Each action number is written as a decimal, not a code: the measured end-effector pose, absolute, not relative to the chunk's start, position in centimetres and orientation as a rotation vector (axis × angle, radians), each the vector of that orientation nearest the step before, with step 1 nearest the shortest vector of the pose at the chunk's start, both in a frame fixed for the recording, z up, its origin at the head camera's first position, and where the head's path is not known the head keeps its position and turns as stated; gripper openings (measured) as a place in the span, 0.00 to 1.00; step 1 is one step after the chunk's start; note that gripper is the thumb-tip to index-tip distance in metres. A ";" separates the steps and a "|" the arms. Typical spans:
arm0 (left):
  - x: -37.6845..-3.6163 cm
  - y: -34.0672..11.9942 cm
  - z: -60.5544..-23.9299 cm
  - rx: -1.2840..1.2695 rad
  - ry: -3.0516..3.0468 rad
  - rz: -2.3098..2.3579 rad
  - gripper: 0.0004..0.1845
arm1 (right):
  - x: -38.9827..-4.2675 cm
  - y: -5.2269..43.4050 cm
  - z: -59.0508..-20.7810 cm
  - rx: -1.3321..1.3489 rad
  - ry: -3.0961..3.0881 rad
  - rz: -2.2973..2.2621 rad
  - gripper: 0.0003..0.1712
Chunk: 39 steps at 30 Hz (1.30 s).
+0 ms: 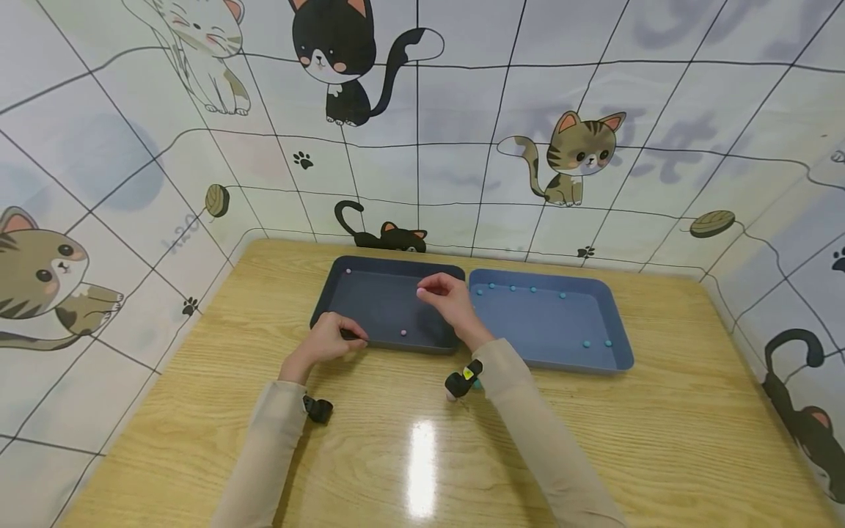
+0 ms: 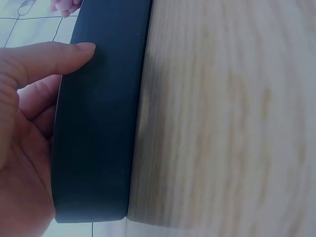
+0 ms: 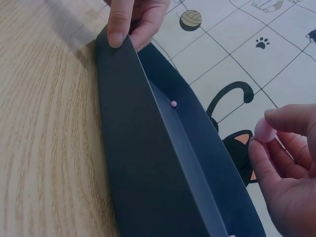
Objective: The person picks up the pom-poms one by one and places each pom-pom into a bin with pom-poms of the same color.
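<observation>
Head view is showing me my right hand (image 1: 451, 299) pinching a small, round, pale pink bead (image 1: 420, 292) over the dark tray (image 1: 370, 339), while my left hand (image 1: 328, 339) is gripping that tray's near rim.

Pink bead (image 3: 265, 131): small, round, pale pink, pinched between the thumb and fingertips of the right hand (image 1: 447, 297) above the dark tray.
Dark tray (image 1: 386, 312): shallow, rectangular, dark grey, flat on the wooden table; left hand (image 1: 328, 340) grips its near-left rim (two more pink beads lie inside).
</observation>
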<state>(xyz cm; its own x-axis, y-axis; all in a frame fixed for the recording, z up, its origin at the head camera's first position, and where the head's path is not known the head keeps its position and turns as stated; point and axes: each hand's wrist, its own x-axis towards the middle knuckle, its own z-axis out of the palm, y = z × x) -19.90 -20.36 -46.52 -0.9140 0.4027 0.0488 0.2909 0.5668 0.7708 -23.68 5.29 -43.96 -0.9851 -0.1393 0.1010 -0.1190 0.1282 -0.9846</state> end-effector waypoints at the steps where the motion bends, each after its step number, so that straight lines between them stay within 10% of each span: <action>1: -19.9 -20.4 -46.5 0.589 2.661 1.273 0.02 | -23.7 5.3 -44.0 -0.258 2.348 -2.045 0.09; 39: -19.9 -20.1 -46.4 0.583 2.650 1.286 0.02 | -18.6 9.1 -42.2 -0.500 2.271 -1.982 0.11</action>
